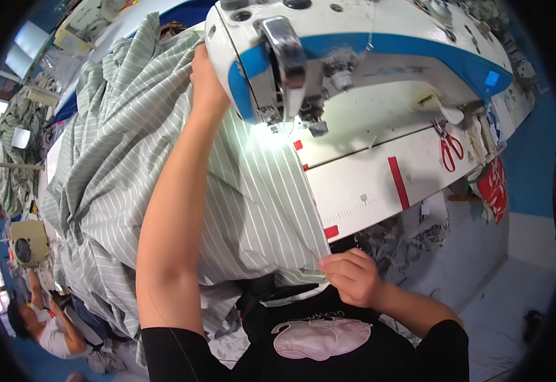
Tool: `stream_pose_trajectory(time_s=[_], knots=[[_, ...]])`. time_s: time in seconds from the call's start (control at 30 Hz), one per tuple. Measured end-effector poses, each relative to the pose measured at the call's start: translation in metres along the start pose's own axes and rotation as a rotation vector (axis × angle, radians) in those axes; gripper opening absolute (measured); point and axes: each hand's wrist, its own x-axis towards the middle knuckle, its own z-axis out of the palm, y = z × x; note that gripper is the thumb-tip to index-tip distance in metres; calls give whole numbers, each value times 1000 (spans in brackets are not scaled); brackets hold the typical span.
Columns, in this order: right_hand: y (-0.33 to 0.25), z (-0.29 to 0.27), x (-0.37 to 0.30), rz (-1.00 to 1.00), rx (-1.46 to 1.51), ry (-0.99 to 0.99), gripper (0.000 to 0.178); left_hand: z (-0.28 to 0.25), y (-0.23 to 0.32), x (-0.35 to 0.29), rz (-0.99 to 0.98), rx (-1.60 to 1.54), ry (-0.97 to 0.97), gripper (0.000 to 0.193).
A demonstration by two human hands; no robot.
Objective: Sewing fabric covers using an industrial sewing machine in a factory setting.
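Note:
A wide sheet of grey-green fabric with white stripes [163, 127] drapes over the left side of the sewing table and hangs down toward me. Its straight right edge runs up under the lit needle area of a white and blue sewing machine [380, 48]. My right hand [354, 277] pinches that edge near its lower corner, in front of the table. My left arm stretches across the cloth, and my left hand [206, 83] lies on it beside the machine head. The machine head hides most of the left fingers, so their grip cannot be made out.
Red-handled scissors [449, 148] lie on the white machine bed [361, 200], which bears red tape marks. Cloth scraps [431, 235] hang below its front edge. Another person [52, 328] sits at the far left near a beige machine [29, 243] and piled fabric.

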Motion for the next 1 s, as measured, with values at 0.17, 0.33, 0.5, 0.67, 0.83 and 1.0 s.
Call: stream_pose_trajectory(time_s=[0.17, 0.33, 0.5, 0.67, 0.83, 1.0], knots=[[-3, -7, -1, 64, -8, 29, 14, 3, 29, -33, 199, 317, -374, 63], [-3, 3, 1, 72, 26, 65, 15, -1, 4, -30, 157, 603, -276, 56], [-1, 2, -7, 127, 6, 75, 14, 16, -3, -49, 426, 847, -257, 48], [-2, -1, 4, 87, 45, 67, 12, 25, -60, -28, -126, -414, -86, 48], [9, -6, 15, 56, 16, 56, 11, 33, -66, -20, -54, -460, -100, 62], [17, -13, 38, 30, -14, 54, 10, 35, -37, 4, 140, 154, -103, 68]])
